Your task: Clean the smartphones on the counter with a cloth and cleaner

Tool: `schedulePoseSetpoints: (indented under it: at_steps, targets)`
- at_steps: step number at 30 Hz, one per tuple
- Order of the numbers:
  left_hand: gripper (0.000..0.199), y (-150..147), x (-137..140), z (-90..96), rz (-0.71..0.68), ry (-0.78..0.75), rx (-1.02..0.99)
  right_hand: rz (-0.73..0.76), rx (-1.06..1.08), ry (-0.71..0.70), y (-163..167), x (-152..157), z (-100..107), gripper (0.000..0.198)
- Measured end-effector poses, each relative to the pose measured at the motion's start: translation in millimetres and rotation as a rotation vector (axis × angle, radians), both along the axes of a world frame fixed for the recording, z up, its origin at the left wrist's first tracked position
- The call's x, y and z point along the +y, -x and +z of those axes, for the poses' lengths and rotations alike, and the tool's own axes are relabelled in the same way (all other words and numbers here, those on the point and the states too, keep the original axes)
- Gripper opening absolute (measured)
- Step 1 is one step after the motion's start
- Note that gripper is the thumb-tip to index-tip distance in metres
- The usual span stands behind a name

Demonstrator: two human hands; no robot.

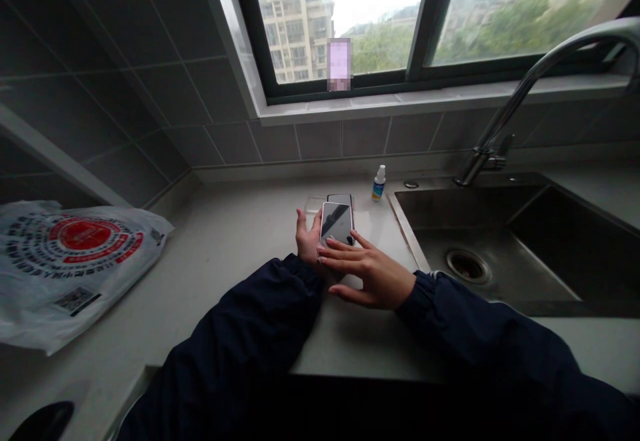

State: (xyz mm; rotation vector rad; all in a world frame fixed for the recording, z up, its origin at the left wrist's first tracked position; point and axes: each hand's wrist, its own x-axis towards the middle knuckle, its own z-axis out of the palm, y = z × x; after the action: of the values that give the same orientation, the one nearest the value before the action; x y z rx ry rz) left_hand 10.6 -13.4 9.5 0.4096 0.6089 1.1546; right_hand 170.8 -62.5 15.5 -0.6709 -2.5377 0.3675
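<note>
A smartphone (337, 223) with a dark, reflective screen rests in my left hand (307, 236), tilted toward me above the counter. My left thumb sticks out to the side, and the other fingers are mostly hidden behind the phone. Across the lower part of the screen lie the outstretched, slightly spread fingers of my right hand (373, 270). Just beyond the phone, a second dark-rimmed flat rectangle (340, 198) shows only its top edge. Beside it lies what looks like a clear phone case (314, 204), partly covered by my left hand.
A small white bottle with a blue and yellow label (379, 184) stands by the steel sink (407, 228). Over the sink curves a chrome faucet (520, 94). On the left lies a printed white plastic bag (75, 261). A window (345, 91) rises behind the counter (235, 241).
</note>
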Motion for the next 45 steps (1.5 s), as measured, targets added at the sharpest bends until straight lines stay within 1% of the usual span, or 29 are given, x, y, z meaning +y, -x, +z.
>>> schedulePoseSetpoints:
  at_steps: [5,10,14,19,25,30,34,41,45]
  targets:
    - [0.091,-1,0,4.0,0.002,0.043,-0.007,-0.011,0.016,-0.015,-2,3,-3,0.051]
    - [0.089,-2,-3,6.4,-0.035,-0.002,-0.043,-0.041,0.057,-0.052,-5,8,-5,0.042]
    - [0.087,-1,-3,2.4,-0.057,-0.027,-0.064,-0.053,0.076,-0.088,-9,12,-3,0.038]
    - [0.086,-1,-1,-4.2,-0.04,-0.049,-0.082,-0.099,0.084,-0.097,-12,16,-2,0.033]
    - [0.08,-1,-1,0.4,0.046,-0.028,-0.059,-0.206,0.063,-0.09,-17,21,-5,0.029]
    - [0.078,-1,0,2.0,0.05,-0.041,-0.044,-0.243,0.031,-0.08,-18,23,-6,0.032]
    - [0.078,0,0,2.4,0.075,-0.046,-0.043,-0.209,0.035,-0.049,-17,22,-6,0.04]
    - [0.081,4,5,-1.6,0.081,-0.03,-0.04,-0.057,0.093,-0.011,-15,18,-7,0.043]
    - [0.079,5,7,-4.3,0.122,-0.05,-0.012,-0.042,0.086,0.015,-15,16,-6,0.047]
